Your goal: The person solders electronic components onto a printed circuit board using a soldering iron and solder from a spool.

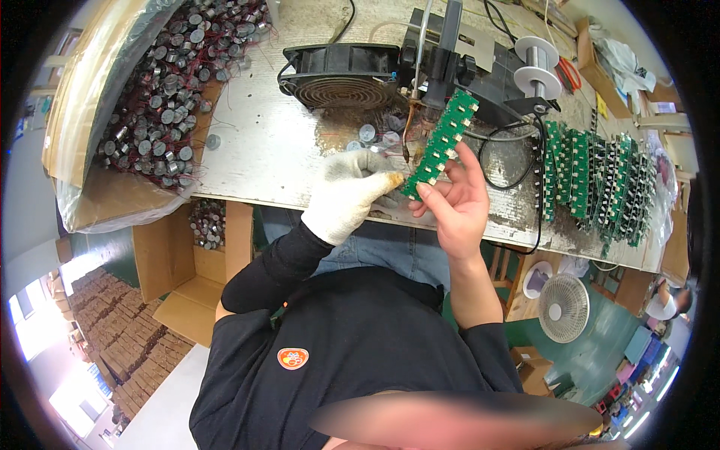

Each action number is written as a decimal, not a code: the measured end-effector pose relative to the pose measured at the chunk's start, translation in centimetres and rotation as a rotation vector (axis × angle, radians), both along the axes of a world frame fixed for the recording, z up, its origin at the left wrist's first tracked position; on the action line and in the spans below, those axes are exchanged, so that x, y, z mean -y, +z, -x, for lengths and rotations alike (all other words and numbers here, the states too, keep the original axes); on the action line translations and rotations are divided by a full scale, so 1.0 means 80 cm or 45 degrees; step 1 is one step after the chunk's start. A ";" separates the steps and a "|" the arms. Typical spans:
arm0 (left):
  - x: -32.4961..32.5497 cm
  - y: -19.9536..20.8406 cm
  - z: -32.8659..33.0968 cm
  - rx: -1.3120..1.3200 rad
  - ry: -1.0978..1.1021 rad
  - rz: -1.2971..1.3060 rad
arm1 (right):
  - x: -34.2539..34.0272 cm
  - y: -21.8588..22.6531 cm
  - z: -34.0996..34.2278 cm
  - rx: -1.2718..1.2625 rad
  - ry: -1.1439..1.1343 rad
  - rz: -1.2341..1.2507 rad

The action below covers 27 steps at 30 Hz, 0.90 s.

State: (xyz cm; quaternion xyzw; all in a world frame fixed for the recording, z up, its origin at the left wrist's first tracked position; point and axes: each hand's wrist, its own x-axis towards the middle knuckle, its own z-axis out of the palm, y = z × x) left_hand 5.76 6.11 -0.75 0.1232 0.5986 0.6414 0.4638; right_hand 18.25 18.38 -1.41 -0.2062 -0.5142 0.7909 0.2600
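Observation:
My bare right hand grips a long green circuit board by its lower end, thumb in front. The board slants up to the right, with a row of small pale connectors along one edge. Close to its lower left end is my left hand in a white glove with a stained thumb. Its fingers are pressed together, and whatever they hold, if anything, is hidden. Just behind the board stands a soldering machine, whose thin soldering tip points down beside the board.
A black cooling fan and a solder spool flank the machine. At left, a lined carton holds many small round metal parts with red wires. Several green boards stand in rows at right. A black cable hangs over the table edge.

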 end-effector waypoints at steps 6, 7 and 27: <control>0.001 -0.002 -0.002 0.002 0.003 -0.018 | 0.002 0.000 -0.003 0.039 -0.009 -0.010; 0.001 0.000 -0.002 -0.043 -0.009 0.002 | 0.002 0.001 -0.003 0.037 -0.008 -0.008; -0.006 0.016 0.002 -0.155 -0.088 0.065 | 0.004 0.004 -0.002 0.003 -0.012 0.018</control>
